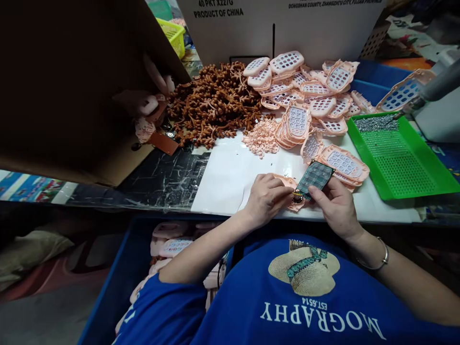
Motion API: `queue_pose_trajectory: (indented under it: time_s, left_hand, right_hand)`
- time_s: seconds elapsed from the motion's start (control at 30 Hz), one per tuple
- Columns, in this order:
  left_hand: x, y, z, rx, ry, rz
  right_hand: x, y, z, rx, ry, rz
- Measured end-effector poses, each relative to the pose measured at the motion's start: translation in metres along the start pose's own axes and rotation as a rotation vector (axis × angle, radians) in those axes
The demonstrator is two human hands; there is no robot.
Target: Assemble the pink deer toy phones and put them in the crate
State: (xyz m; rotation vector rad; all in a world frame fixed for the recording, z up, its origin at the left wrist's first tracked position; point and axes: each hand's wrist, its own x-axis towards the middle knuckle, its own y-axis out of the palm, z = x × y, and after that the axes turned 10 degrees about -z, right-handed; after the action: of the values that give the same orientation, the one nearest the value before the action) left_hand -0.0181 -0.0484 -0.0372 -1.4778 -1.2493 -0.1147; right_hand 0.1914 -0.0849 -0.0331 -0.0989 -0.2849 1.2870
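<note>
A dark green circuit board is tilted up in my right hand, thumb on its near face and fingers behind. My left hand is pinched at the board's lower left corner, by a thin wire or small part too fine to make out. Beneath both hands lies a pink plastic shell with a round dark part at its near end, partly covered by the board and fingers. Just beyond the board rest pink shells with keypads, stacked together.
Brown branching plastic parts form a heap beside small pink buttons. A green tray holds small screws, with a screwdriver above it. A cardboard box stands left; a blue bin with pink shells sits below the table edge.
</note>
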Motion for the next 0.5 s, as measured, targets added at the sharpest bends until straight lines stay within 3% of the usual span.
queue_pose_trajectory:
  time_s: [0.1,0.23,0.33,0.5]
  left_hand:
    - [0.001,-0.001,0.003,0.059,0.134,0.021]
    - [0.004,-0.010,0.004,0.122,0.338,0.140]
    - [0.004,-0.013,0.004,0.091,0.307,0.167]
    - [0.001,-0.009,0.002,0.000,0.115,0.148]
  right_hand:
    - [-0.001,-0.003,-0.006,0.005,0.024,0.017]
    - [-0.002,-0.007,-0.012,0.012,0.041,0.090]
    - [-0.004,-0.010,-0.015,-0.044,0.005,0.109]
    - [-0.008,-0.013,-0.017,-0.090,-0.045,0.119]
